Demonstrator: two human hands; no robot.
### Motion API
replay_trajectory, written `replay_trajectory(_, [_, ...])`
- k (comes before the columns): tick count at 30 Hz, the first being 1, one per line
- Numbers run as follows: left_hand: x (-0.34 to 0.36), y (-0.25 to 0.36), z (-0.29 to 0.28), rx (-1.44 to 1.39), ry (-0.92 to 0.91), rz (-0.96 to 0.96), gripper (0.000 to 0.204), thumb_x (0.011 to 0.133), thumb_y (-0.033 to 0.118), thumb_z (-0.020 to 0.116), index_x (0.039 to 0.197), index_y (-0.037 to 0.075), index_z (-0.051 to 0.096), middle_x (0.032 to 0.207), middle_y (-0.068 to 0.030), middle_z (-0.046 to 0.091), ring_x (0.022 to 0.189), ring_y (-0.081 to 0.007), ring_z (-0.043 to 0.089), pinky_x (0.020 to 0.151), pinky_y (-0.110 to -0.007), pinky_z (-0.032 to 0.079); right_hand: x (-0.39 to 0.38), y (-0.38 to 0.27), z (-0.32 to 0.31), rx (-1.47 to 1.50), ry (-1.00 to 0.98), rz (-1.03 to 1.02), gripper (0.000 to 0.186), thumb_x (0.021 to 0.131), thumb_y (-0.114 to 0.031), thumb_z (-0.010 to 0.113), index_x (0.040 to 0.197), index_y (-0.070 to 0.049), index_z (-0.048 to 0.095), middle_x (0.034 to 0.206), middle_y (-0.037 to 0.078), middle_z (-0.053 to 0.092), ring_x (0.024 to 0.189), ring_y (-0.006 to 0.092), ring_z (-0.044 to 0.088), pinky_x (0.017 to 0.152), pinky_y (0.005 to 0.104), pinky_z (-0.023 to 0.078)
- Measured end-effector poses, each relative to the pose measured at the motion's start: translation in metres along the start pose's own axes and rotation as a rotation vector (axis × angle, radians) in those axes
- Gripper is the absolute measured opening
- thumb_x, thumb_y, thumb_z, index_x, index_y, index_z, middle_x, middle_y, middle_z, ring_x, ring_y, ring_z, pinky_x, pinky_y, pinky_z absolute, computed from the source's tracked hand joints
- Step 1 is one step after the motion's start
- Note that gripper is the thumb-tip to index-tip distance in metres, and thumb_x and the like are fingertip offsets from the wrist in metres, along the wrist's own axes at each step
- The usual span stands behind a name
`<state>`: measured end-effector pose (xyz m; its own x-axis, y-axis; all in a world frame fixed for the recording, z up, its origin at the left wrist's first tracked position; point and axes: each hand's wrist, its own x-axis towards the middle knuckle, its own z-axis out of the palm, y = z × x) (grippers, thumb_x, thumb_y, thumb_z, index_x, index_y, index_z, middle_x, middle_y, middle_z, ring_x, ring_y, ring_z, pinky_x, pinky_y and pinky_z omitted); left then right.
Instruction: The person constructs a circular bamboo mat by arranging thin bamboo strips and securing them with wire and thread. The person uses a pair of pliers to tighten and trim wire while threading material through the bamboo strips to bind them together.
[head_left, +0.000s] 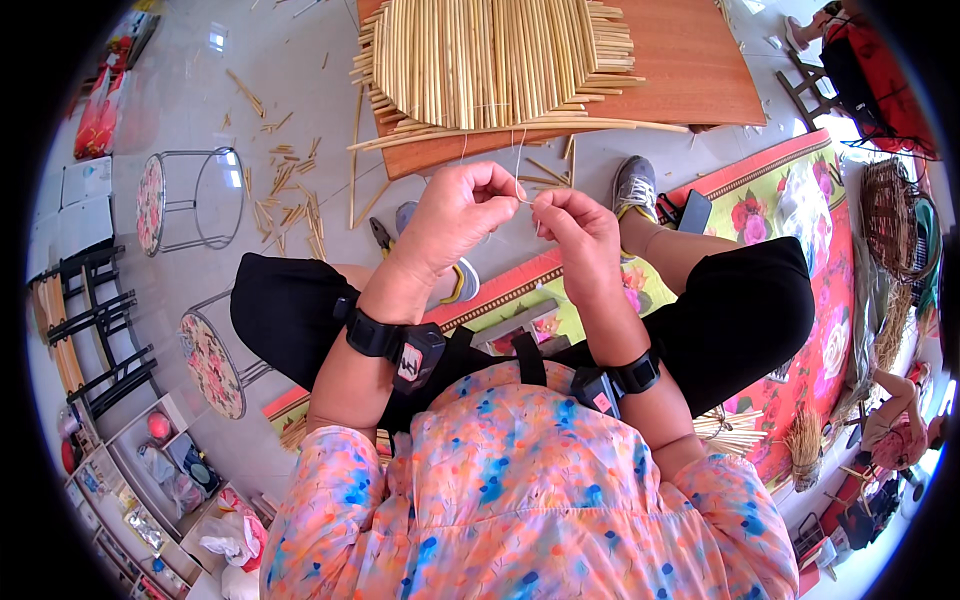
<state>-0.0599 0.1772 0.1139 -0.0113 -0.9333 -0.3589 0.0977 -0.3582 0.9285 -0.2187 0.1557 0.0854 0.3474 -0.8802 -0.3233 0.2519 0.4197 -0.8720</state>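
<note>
My left hand (462, 212) and my right hand (582, 240) are close together above my lap, fingers pinched. Between them runs a thin pale thread (519, 158), looped near the left fingertips and going up to a panel of straw-coloured stalks (480, 62). Whether a needle is in the fingers is too small to tell. The panel is round in the middle, with stalks laid side by side and more stalk ends sticking out crosswise at its edges. It lies on a reddish-brown wooden board (690, 62), just beyond my hands.
Cut stalk pieces (290, 195) litter the tiled floor at left, near two round stools with floral seats (212, 365). Pliers or shears (381, 235) lie by my left shoe. A flowered mat (745, 215) carries a phone (695, 212). Another person (898, 430) sits far right.
</note>
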Motion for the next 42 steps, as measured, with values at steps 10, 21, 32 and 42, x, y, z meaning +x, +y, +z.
replay_trajectory(10, [0.0005, -0.0004, -0.0031, -0.105, -0.044, -0.041, 0.005, 0.078, 0.007, 0.058, 0.08, 0.003, 0.059, 0.069, 0.004, 0.052, 0.059, -0.0036, 0.043, 0.053, -0.018, 0.036, -0.0002, -0.0021, 0.0006, 0.03, -0.005, 0.013, 0.006, 0.08, -0.006, 0.06, 0.082, -0.001, 0.062, 0.073, -0.003, 0.057, 0.064, 0.0044, 0.048, 0.061, 0.018, 0.038])
replay_trajectory(21, [-0.0005, -0.0003, -0.0011, -0.115, -0.076, -0.078, 0.005, 0.077, 0.008, 0.06, 0.081, 0.006, 0.058, 0.069, 0.0037, 0.052, 0.059, -0.0037, 0.043, 0.055, -0.017, 0.036, 0.0009, 0.0028, 0.0002, -0.032, -0.017, -0.022, 0.007, 0.082, -0.008, 0.062, 0.081, -0.002, 0.062, 0.07, -0.004, 0.056, 0.062, 0.0019, 0.047, 0.055, 0.0164, 0.037])
replay_trajectory(32, [-0.0006, -0.0014, 0.0002, -0.16, -0.066, -0.048, 0.006, 0.077, 0.009, 0.06, 0.079, 0.005, 0.056, 0.069, 0.0033, 0.052, 0.057, -0.0041, 0.043, 0.051, -0.019, 0.035, 0.0001, 0.0028, 0.0027, -0.054, -0.023, -0.016, 0.009, 0.083, -0.009, 0.063, 0.084, 0.0, 0.062, 0.072, -0.003, 0.057, 0.063, 0.0022, 0.049, 0.056, 0.0166, 0.038])
replay_trajectory(42, [-0.0007, 0.0036, 0.0004, -0.174, -0.056, -0.034, 0.005, 0.076, 0.007, 0.059, 0.081, 0.005, 0.058, 0.07, 0.004, 0.053, 0.058, -0.0036, 0.044, 0.051, -0.018, 0.035, -0.0003, 0.0014, 0.0031, -0.056, -0.068, -0.015, 0.02, 0.087, -0.018, 0.061, 0.086, 0.002, 0.062, 0.072, 0.001, 0.059, 0.064, 0.0059, 0.052, 0.058, 0.0187, 0.042])
